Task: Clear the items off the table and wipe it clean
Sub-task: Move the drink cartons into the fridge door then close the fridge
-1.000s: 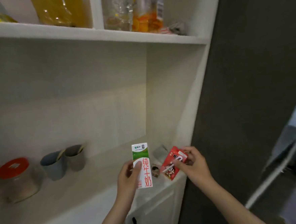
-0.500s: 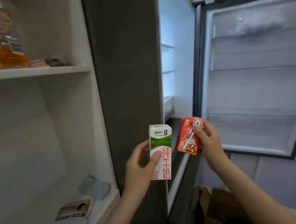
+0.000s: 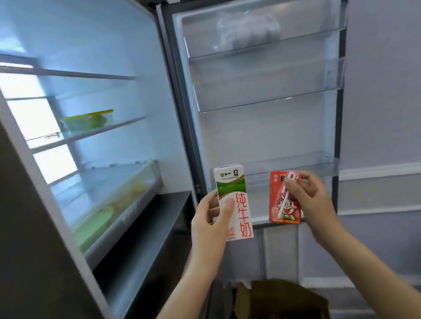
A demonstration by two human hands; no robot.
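Left hand is gripping the white-and-green milk carton, thumb lying across the carton's front, fingers wrapping behind; carton is standing upright, red characters facing the camera. Right hand is holding the red drink carton from its right side, fingers curling over the top right corner and onto the white straw that is running down the carton's front. Red carton is sitting just right of the milk carton, a gap between them, not touching, and tilting slightly. Both cartons are being held up in the air, in front of the open fridge.

Straight behind the right hand, the fridge door is standing open, its lowest clear door bin lying just beyond both cartons. A white blurry package is sitting in the top bin, far above the hands. Left of the left hand, the fridge interior is glowing; a green-lidded container is resting on a glass shelf up and left, and a clear drawer is holding greenish and yellowish contents, too blurred to name. Below the forearms, a brown cardboard box is sitting on the floor.
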